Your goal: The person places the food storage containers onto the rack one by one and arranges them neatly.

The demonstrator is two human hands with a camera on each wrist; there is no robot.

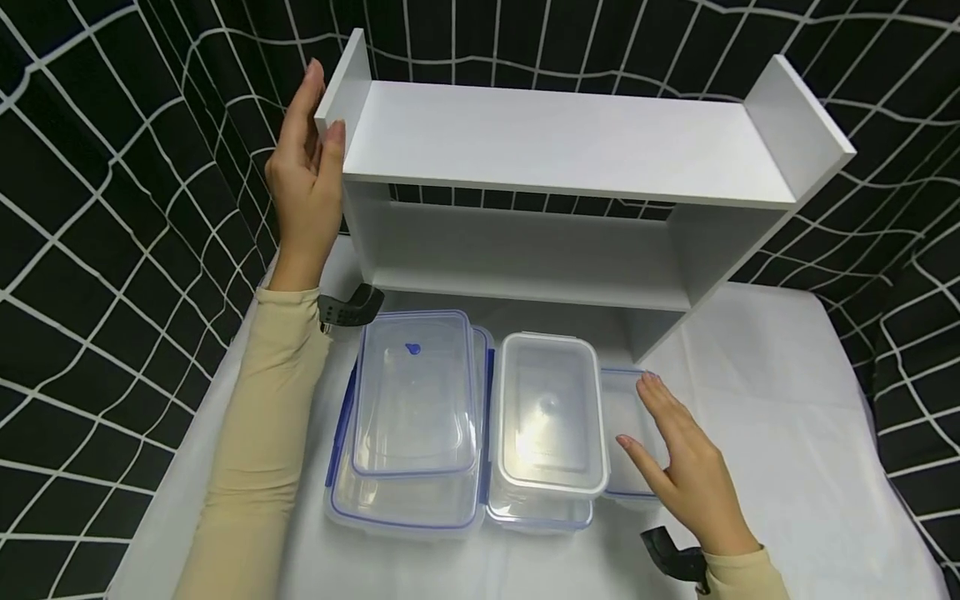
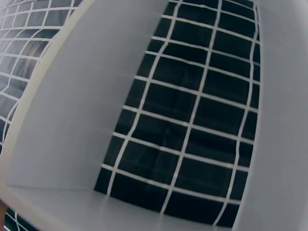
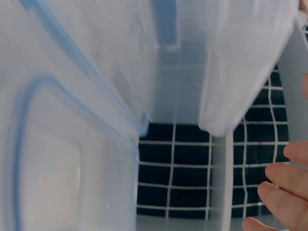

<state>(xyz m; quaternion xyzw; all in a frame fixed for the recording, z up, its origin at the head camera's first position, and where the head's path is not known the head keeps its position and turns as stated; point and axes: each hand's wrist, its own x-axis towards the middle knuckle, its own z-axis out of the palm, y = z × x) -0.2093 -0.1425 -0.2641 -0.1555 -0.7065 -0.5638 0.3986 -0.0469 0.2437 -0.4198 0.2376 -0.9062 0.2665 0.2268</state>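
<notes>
My left hand [image 1: 303, 187] holds the left side panel of a white shelf unit [image 1: 555, 137], thumb over the panel's front edge and fingers along its outer face. In the left wrist view, the panels of the shelf unit [image 2: 82, 96] fill much of the picture. My right hand [image 1: 693, 471] is spread, fingers extended, beside a low clear container [image 1: 626, 417]; its fingertips [image 3: 284, 175] show at the right of the right wrist view. Left of that stands a white-rimmed clear container [image 1: 551, 408] above a blue-rimmed one [image 1: 540, 512].
At the left, a smaller blue-rimmed clear container [image 1: 416, 392] lies on a larger one [image 1: 405, 504] with blue side clips. A white cloth [image 1: 772, 400] covers the table. Black fabric with a white grid [image 1: 97, 250] surrounds it behind and at both sides.
</notes>
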